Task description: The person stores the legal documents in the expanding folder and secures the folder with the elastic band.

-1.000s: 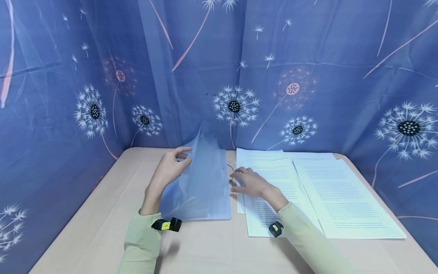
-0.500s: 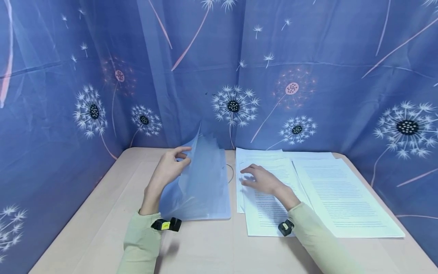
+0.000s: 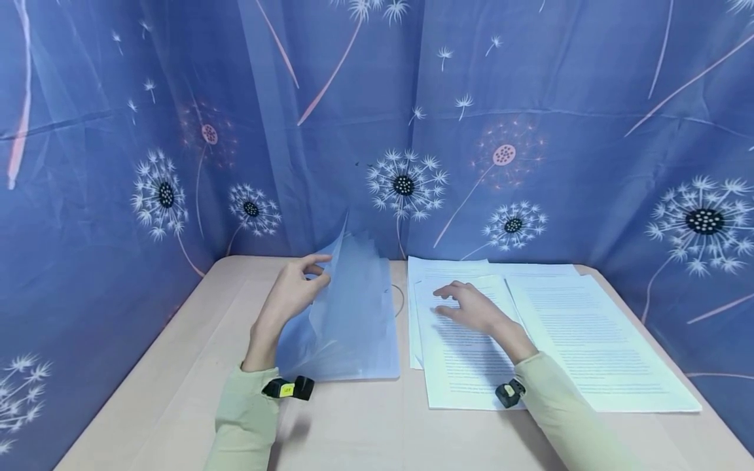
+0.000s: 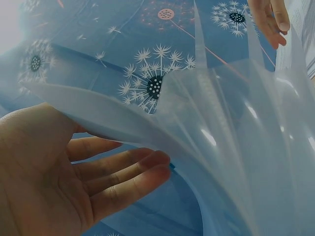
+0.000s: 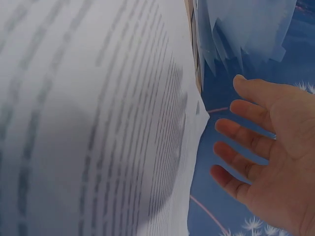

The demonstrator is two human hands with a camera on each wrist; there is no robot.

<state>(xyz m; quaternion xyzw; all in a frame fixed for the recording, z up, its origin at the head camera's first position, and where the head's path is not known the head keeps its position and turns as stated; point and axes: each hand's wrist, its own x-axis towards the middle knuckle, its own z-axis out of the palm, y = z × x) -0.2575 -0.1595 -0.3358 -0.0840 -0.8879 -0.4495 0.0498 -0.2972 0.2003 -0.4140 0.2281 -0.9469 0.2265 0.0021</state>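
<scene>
A pale blue folder (image 3: pixel 359 327) with clear plastic pockets lies opened on the table, several of its leaves fanned upright. At its left side, my left hand (image 3: pixel 294 284) props the raised leaves. The left wrist view has relaxed fingers (image 4: pixel 123 182) along the underside of the blue cover (image 4: pixel 98 108), with the thumb hidden behind it. My right hand (image 3: pixel 471 307) hovers with spread fingers over a printed sheet stack (image 3: pixel 465 386). In the right wrist view nothing lies between the fingers (image 5: pixel 246 137), beside the printed page (image 5: pixel 113 118).
More printed sheets (image 3: pixel 595 340) lie at the right, with others (image 3: pixel 530 269) behind them along the back edge. A thin loop (image 3: pixel 402 301) shows beside the folder's right edge. Blue dandelion-print curtains (image 3: pixel 330 163) enclose the wooden table (image 3: pixel 159 392) at the back and sides.
My right hand has moved right, from the folder's right edge to above the printed stack. My left hand and the raised leaves have stayed in place.
</scene>
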